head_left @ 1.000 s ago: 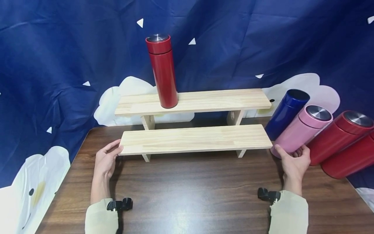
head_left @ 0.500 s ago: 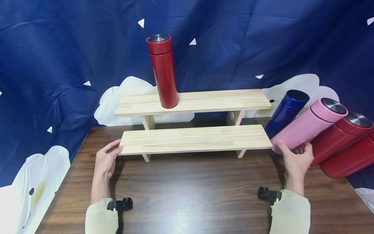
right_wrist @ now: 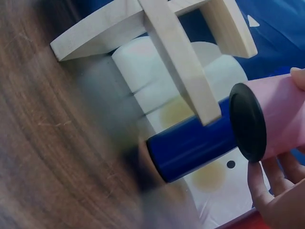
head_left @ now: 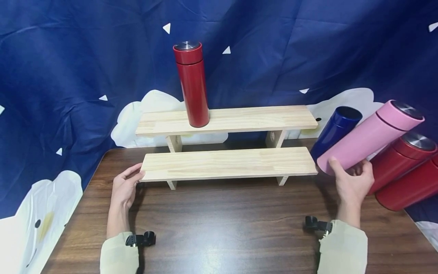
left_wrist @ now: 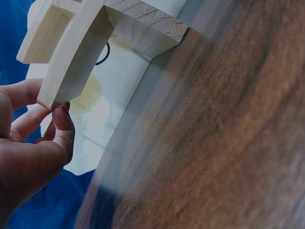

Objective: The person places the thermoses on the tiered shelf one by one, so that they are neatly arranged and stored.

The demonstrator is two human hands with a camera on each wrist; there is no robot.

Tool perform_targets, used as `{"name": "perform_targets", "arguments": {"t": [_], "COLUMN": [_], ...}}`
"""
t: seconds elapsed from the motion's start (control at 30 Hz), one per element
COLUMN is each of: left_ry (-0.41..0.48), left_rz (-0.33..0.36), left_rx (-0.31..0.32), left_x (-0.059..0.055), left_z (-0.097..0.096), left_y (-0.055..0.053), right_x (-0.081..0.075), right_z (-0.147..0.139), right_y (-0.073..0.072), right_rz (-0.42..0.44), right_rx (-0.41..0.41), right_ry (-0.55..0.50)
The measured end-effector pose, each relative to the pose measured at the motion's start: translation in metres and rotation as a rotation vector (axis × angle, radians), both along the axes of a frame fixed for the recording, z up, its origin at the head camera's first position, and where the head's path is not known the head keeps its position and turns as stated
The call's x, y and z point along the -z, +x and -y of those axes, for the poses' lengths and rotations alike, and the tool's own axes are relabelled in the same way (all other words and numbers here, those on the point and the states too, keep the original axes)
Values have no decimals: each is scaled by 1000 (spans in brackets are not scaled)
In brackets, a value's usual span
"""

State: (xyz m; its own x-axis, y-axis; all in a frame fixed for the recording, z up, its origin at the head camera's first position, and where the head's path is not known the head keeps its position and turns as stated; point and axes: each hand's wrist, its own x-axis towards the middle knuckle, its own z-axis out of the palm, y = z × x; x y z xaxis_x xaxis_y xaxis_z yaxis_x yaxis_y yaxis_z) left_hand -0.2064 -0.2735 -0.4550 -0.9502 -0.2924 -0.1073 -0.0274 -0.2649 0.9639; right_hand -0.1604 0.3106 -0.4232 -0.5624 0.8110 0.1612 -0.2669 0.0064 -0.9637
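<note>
My right hand [head_left: 352, 186] grips a pink thermos bottle [head_left: 371, 135] near its base, thumb on the near side. The bottle leans to the right, and its black bottom [right_wrist: 248, 123] shows raised off the table in the right wrist view. At the other side, my left hand [head_left: 124, 187] pinches the left end of the lower board of a two-step wooden shelf [head_left: 226, 163]. In the left wrist view the thumb [left_wrist: 63, 125] lies under the board's corner, with fingers on its far side. A red thermos bottle [head_left: 192, 87] stands upright on the upper board.
A blue bottle [head_left: 337, 129] stands just beyond the pink one, by the shelf's right end. Two more red bottles, one [head_left: 393, 163] beside the pink one and another [head_left: 408, 188] cut off by the frame, stand farther right. A blue patterned cloth [head_left: 253, 57] hangs behind the brown table [head_left: 219, 220].
The pink bottle has risen off the table and tipped further to the right as my right hand lifted it slightly rightward. My left hand has stayed at the shelf's end.
</note>
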Motion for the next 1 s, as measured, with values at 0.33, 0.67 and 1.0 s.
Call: {"name": "perform_targets", "arguments": {"t": [0.33, 0.67, 1.0], "left_ry": [0, -2, 9], "left_rz": [-4, -12, -7], "left_rx": [-6, 6, 6], "left_x": [1, 1, 1], "left_z": [1, 0, 1], "left_y": [0, 0, 0], "right_x": [-8, -14, -21], "right_z": [6, 21, 39], "right_y": [-4, -15, -20], "right_rz": [-19, -98, -163], "right_rx": [-48, -112, -189], "right_ry": [-4, -40, -159]}}
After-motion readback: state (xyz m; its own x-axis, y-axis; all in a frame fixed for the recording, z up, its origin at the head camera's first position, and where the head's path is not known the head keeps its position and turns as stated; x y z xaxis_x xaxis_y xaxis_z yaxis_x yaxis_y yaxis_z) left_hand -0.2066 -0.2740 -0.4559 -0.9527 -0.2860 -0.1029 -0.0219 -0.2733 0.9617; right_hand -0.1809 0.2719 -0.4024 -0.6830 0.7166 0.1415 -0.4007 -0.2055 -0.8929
